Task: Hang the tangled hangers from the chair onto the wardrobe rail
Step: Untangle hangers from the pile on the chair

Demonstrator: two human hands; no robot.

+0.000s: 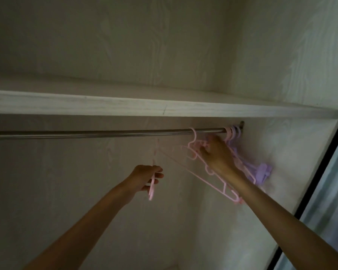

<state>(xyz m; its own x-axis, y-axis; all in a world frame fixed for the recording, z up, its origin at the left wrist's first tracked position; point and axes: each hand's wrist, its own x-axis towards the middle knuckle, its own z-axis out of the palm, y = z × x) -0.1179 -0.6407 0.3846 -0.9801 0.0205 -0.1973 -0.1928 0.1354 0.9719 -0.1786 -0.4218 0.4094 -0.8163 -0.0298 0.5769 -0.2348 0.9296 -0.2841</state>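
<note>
A metal wardrobe rail (105, 133) runs across the view under a shelf. A pink hanger (195, 151) hooks over the rail near its right end, and my right hand (217, 154) grips its neck just below the hook. Its body slants down to the right under my forearm. Several pink and purple hangers (261, 170) hang bunched at the rail's far right end against the side wall. My left hand (148, 177) holds another pink hanger (151, 190) below the rail; that hanger is blurred and seen edge-on.
A pale wooden shelf (164, 108) sits right above the rail. The wardrobe's right side wall (293, 149) is close to the hung hangers. A dark sliding door frame (324, 162) edges the right. The rail's left stretch carries nothing.
</note>
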